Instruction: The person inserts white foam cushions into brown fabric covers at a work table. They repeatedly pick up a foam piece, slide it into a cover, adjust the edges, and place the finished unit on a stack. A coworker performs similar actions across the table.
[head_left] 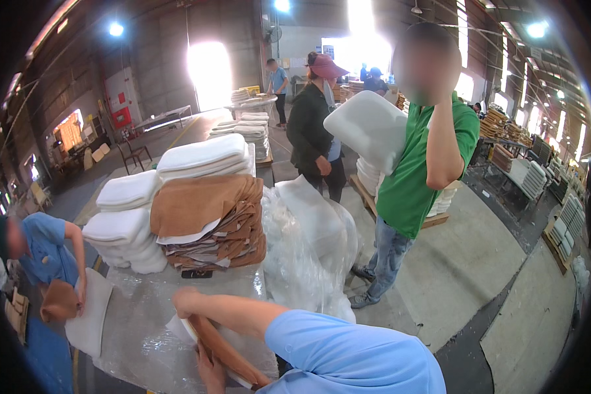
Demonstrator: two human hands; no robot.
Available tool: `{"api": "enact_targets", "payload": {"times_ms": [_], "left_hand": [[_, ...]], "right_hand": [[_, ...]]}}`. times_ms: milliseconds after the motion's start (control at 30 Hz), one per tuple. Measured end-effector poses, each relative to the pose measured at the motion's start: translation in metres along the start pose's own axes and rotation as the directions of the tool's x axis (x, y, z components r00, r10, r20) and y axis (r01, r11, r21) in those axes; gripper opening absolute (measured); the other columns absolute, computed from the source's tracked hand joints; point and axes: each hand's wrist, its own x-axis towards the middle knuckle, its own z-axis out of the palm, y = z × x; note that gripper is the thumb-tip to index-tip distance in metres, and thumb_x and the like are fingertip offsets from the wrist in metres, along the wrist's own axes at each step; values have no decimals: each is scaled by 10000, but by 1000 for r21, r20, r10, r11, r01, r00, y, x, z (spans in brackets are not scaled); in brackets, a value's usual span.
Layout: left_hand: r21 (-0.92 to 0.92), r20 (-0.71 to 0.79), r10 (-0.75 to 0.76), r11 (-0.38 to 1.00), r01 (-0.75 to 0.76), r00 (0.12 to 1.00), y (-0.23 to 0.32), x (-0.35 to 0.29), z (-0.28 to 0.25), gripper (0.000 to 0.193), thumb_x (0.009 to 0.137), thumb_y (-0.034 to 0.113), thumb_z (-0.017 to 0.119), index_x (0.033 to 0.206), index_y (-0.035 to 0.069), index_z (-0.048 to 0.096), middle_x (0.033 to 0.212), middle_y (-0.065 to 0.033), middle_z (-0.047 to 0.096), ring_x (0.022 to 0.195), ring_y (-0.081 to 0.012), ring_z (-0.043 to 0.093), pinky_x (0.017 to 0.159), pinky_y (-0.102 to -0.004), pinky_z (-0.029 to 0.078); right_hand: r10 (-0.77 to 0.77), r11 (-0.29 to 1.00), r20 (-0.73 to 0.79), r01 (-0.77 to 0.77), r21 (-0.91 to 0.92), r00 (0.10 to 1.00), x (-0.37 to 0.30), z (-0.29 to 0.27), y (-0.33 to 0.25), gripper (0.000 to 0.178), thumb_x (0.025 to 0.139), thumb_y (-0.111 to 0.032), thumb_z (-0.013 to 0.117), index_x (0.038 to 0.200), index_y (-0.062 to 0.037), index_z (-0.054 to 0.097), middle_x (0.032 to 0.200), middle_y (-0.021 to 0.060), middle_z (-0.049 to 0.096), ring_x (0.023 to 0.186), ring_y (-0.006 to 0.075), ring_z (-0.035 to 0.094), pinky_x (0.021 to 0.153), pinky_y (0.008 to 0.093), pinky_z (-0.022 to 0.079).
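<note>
A brown fabric piece (226, 348) lies against a white pad (180, 328) at the near edge of the plastic-covered table (138, 341). My right hand (188, 301), its forearm reaching in from the lower right, is closed on the far end of the brown piece. Lower down, my left hand (210, 371) grips the near side of the same piece, with its fingers partly hidden. Beyond my hands rises a tall stack of brown fabric pieces (210, 203). A dark phone-like object (197, 274) lies in front of it.
Piles of white pads (121, 230) stand beside the brown stack. Crumpled clear plastic (302, 243) bulges at the table's right. At left, a co-worker (52, 249) handles another brown piece and white pad. A person in green (407, 151) carries a white pad, near a person in a red cap (315, 125).
</note>
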Motion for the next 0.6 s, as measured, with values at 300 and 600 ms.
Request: {"api": "enact_targets", "payload": {"times_ms": [300, 600], "left_hand": [[-11, 55, 16, 1000, -15, 998, 2, 10, -8, 659, 990, 48, 587, 1611, 0, 370, 1557, -308, 468, 1438, -462, 458, 1183, -474, 389], [-437, 22, -164, 886, 157, 986, -14, 149, -24, 803, 1041, 87, 595, 1698, 80, 133, 1606, -230, 443, 1422, -314, 500, 1136, -431, 439]], "right_hand": [[53, 997, -181, -64, -53, 982, 23, 4, 2, 257, 764, -116, 789, 1014, -80, 837, 1072, 155, 800, 1012, 325, 776, 820, 441, 621], [-32, 967, 57, 45, -251, 998, 42, -15, 2, 300, 806, -191, 821, 1096, -116, 836, 1115, 121, 798, 1053, 308, 767, 859, 432, 621]]}}
